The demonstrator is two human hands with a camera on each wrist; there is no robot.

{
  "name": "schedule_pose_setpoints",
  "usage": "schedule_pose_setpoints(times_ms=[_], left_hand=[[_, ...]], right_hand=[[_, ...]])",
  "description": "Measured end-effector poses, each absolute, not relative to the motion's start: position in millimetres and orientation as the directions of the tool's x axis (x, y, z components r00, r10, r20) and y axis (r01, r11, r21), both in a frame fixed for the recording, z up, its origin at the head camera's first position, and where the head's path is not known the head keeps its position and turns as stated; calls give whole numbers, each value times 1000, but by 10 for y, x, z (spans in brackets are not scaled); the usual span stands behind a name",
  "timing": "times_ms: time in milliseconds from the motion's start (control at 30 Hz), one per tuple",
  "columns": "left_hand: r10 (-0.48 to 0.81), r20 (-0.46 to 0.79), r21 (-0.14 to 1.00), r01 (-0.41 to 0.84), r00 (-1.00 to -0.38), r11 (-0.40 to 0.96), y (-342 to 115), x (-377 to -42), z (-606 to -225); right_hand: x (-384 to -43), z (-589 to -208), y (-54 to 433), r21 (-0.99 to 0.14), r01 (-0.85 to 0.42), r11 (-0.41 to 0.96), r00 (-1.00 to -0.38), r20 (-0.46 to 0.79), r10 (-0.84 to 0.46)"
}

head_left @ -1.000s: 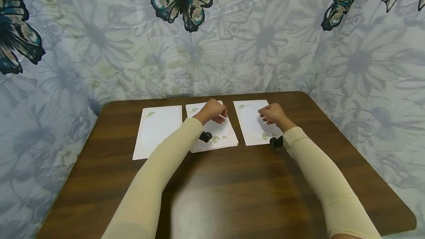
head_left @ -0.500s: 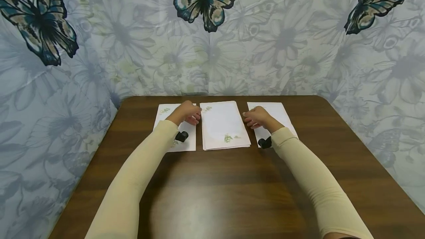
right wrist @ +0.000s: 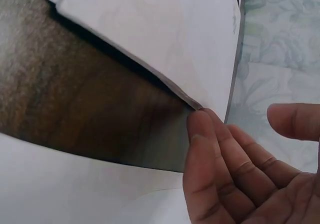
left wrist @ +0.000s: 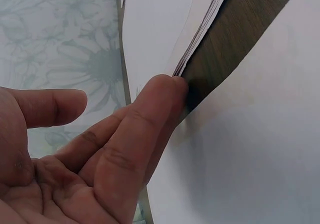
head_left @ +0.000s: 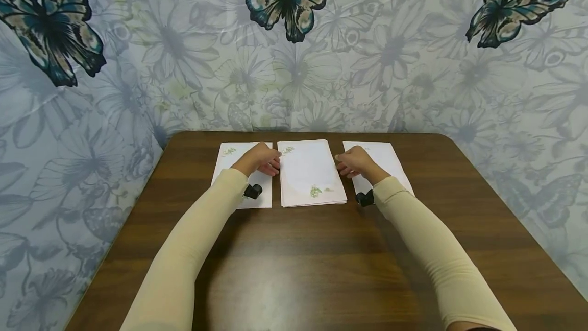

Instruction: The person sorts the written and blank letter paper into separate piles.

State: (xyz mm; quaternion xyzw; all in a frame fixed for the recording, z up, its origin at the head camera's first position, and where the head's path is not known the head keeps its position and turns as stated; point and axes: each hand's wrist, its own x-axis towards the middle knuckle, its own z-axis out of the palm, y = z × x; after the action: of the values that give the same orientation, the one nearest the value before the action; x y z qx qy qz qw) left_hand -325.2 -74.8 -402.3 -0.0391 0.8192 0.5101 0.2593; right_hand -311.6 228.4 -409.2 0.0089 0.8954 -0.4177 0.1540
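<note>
A stack of white paper sheets (head_left: 309, 172) with small green leaf prints lies on the brown table, its layered edges slightly uneven. My left hand (head_left: 263, 159) touches the stack's left edge with its fingertips. In the left wrist view those fingers (left wrist: 145, 119) are fairly straight, with the thumb apart. On the opposite side, my right hand (head_left: 357, 162) sets its fingertips against the right edge. The right wrist view has the fingers (right wrist: 202, 149) extended and the thumb separate. Neither hand grips anything.
A printed sheet (head_left: 263, 202) lies left of the stack, partly under my left arm. Another sheet (head_left: 389, 160) lies on the right, partly covered by my right hand. The wooden table (head_left: 294, 259) meets a butterfly-patterned wall (head_left: 298, 75) at its far edge.
My left hand has gone from above the middle stack to its left edge, and my right hand from above the right sheet to the right edge. The head view has shifted.
</note>
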Motion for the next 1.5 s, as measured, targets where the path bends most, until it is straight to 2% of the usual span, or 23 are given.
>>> schedule_pose_setpoints(times_ms=[200,633,767,933,1100,1233,1500], left_hand=[[197,-461,824,-334,-865,458,-774,-3250,-4041],[198,-455,834,-337,-868,437,-819,-3221,-4022],[200,-458,835,-342,-866,432,-835,-3207,-4010],[192,-458,837,-348,-868,423,-841,-3202,-4019],[186,-452,843,-350,-872,408,-862,-3219,-4055],[178,-439,852,-345,-881,395,-895,-3241,-4066],[156,-441,856,-361,-884,370,-1040,-3307,-4034]], right_hand=[[-3099,-4058,2221,-717,108,689,-976,-209,-65],[-3115,-4046,2142,-658,92,747,-988,-152,-12],[-3119,-4075,2108,-739,132,661,-983,-181,-6],[-3127,-4146,2072,-838,229,495,-957,-286,-41],[-3142,-4205,2082,-863,285,417,-938,-341,-65],[-3158,-4219,2113,-871,289,398,-937,-342,-68],[-3170,-4156,2018,-914,308,264,-938,-338,-77]])
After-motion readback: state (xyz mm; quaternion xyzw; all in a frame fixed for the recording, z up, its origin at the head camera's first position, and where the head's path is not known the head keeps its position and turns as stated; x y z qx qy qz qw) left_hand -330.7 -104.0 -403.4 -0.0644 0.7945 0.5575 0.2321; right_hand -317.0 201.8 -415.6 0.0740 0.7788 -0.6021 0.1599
